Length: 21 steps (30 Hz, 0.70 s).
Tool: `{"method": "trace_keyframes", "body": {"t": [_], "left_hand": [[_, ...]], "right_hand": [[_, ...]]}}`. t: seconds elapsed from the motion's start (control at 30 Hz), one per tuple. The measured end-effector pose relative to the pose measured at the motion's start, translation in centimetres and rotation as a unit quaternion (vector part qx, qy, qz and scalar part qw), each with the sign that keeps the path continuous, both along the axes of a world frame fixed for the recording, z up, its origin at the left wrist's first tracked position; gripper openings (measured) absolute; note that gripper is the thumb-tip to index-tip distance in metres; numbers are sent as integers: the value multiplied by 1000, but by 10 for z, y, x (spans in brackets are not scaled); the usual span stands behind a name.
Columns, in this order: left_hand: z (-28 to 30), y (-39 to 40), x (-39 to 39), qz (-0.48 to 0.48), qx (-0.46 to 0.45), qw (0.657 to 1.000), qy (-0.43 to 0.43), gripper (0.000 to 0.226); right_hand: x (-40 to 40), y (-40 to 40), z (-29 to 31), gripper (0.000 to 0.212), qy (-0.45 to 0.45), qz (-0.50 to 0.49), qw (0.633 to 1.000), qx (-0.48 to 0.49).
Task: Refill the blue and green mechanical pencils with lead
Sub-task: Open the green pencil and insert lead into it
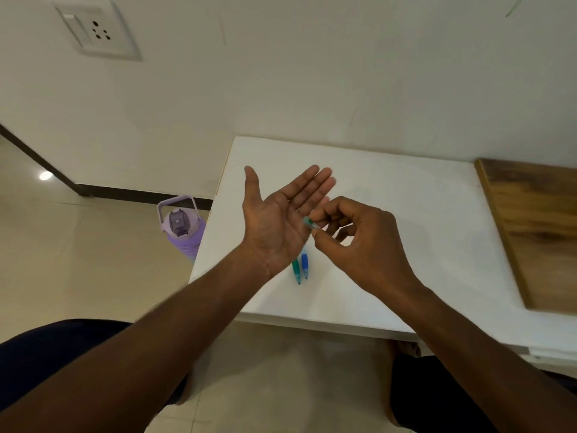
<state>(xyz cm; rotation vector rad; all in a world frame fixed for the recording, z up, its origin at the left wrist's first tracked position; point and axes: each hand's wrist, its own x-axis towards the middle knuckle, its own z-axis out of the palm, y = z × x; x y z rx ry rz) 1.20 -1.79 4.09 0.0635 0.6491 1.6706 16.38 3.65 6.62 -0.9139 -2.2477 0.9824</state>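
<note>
Just below the right grip (315, 226), pinching a small green-capped lead tube (309, 222) over the flat-open left palm (278, 220), green pencil (296, 270) & blue pencil (305, 265) lie side-by-side on bench (406, 214), long axes toward the person.

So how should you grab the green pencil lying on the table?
Probably pinch the green pencil from above, at the near part that shows, coming in on its left side. The blue pencil lies close along its right, and the left hand covers its far end.
</note>
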Motion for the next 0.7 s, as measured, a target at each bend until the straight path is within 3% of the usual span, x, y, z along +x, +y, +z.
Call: {"method": "trace_keyframes", "body": {"t": [0.17,0.37,0.7], "left_hand": [[1,4,15,15,91,994,-64,115],[-5,7,18,23,139,987,-76,115],[-8,7,22,14,135,989,-54,111]], "right_hand": [[0,-7,9,18,-8,33,992,120],[5,-1,19,27,-40,46,992,111],[6,0,25,25,-38,52,989,133]]}}
